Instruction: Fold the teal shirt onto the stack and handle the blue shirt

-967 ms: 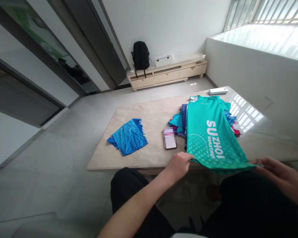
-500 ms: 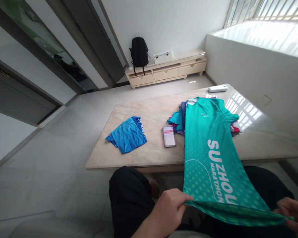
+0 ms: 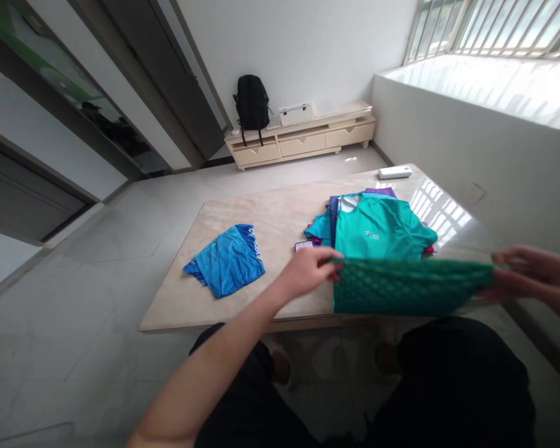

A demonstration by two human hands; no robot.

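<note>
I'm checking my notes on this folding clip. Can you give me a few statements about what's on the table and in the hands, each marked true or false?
1. Both hands hold the green shirt by its hem. True: the left hand and the right hand pinch the two ends of the turned-up hem.
2. The blue shirt lies on top of the pile of clothes. False: it lies alone on the table, left of the pile.
3. A white remote sits at the table's far edge. True.
4. The backpack lies on the floor. False: it stands on the low cabinet against the wall.
5. The phone is in the right hand. False: it lies on the table by the left hand.
</note>
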